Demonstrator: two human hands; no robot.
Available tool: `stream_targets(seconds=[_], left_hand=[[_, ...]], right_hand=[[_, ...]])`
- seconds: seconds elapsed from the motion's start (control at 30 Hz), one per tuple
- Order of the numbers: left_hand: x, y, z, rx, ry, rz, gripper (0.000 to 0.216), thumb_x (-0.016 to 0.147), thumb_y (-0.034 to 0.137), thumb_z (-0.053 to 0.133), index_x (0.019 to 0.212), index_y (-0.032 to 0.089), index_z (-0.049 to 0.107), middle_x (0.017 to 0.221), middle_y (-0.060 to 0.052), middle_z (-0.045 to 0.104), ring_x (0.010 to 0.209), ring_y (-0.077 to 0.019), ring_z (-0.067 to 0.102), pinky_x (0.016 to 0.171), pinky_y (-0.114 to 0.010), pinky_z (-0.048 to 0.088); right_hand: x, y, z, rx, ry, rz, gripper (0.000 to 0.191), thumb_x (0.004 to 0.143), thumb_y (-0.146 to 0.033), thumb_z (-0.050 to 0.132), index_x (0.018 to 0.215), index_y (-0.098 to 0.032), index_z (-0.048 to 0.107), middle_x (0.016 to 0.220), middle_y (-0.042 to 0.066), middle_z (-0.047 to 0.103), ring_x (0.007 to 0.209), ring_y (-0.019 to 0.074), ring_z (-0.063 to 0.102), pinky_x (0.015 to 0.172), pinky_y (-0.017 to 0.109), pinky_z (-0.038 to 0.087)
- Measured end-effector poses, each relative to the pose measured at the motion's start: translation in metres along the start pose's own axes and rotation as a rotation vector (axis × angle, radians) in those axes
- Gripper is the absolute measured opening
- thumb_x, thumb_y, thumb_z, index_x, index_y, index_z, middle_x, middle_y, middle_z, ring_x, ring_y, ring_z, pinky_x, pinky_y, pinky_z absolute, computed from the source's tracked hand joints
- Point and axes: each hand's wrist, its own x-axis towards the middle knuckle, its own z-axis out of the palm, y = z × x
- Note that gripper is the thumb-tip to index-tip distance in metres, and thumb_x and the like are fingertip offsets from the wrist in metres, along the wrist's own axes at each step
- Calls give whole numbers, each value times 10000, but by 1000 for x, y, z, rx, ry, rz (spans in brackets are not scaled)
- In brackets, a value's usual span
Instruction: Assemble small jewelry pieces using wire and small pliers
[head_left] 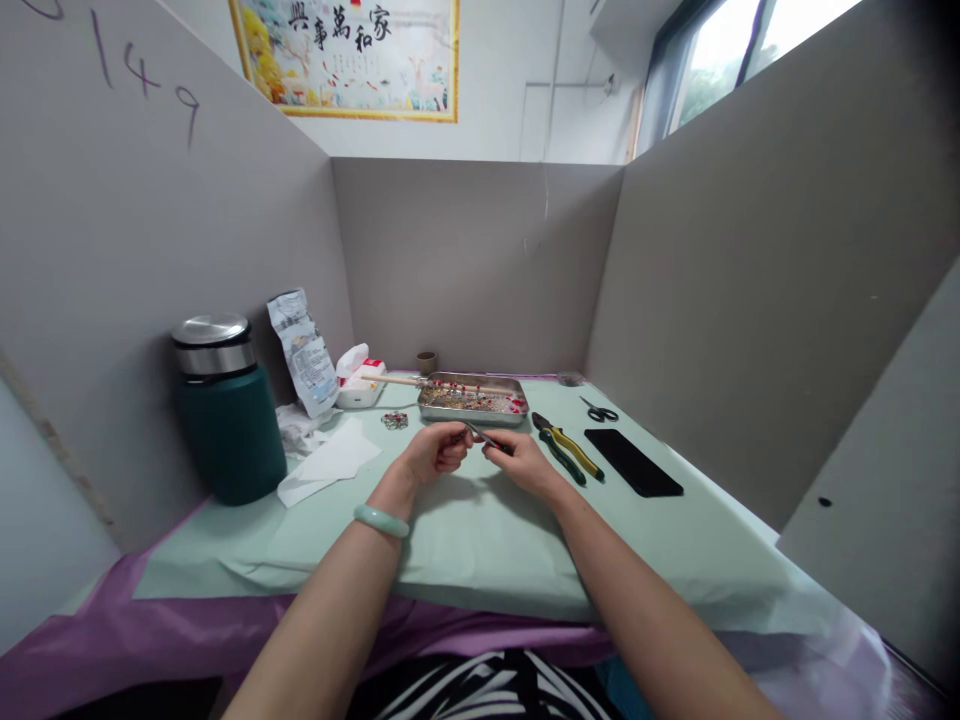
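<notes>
My left hand (439,450) and my right hand (521,460) meet above the pale green mat (480,530), just in front of a metal tray (472,398) of small red and gold pieces. The right hand is closed round a thin dark tool (486,437) whose tip points toward the left hand. Fingers of the left hand are pinched together at that tip; what they hold is too small to make out. A pale green bangle (381,520) sits on my left wrist. A wooden stick (397,380) rests across the tray's left end.
Green-and-yellow pliers (566,450), small scissors (598,410) and a black phone (634,462) lie to the right. A dark green flask (225,410), a plastic packet (304,350), a tissue box (358,378) and white papers (330,462) stand left. Grey partition walls enclose the desk.
</notes>
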Motion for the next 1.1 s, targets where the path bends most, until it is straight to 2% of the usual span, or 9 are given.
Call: stream_targets(seconds=[0.33, 0.67, 0.93, 1.1], left_hand=[[0, -1, 0, 25, 2, 73, 223, 783, 326, 505, 750, 118, 577, 458, 82, 226, 387, -37, 144, 358, -168, 121], [1, -2, 0, 44, 16, 100, 247, 800, 345, 513, 763, 111, 585, 460, 86, 222, 385, -34, 137, 354, -166, 115], [2, -4, -2, 46, -3, 146, 276, 793, 388, 563, 798, 112, 576, 489, 89, 231, 398, -31, 151, 363, -165, 104], [3, -6, 0, 133, 47, 211, 261, 761, 380, 625, 792, 134, 542, 490, 98, 228, 402, -25, 153, 382, -171, 98]], right_hand=[[-2, -1, 5, 71, -39, 69, 310, 787, -265, 475, 1017, -160, 654, 656, -20, 547, 558, 95, 445, 547, 215, 361], [-1, -5, 5, 0, -6, 33, 312, 772, -250, 470, 999, -159, 664, 703, -8, 559, 626, 109, 436, 589, 219, 344], [-1, -7, 8, -46, 34, 61, 275, 781, -266, 465, 940, -149, 658, 706, -3, 565, 622, 113, 445, 606, 226, 342], [-1, -6, 9, -60, 52, 87, 250, 779, -268, 465, 904, -157, 650, 680, -7, 559, 610, 116, 449, 591, 222, 345]])
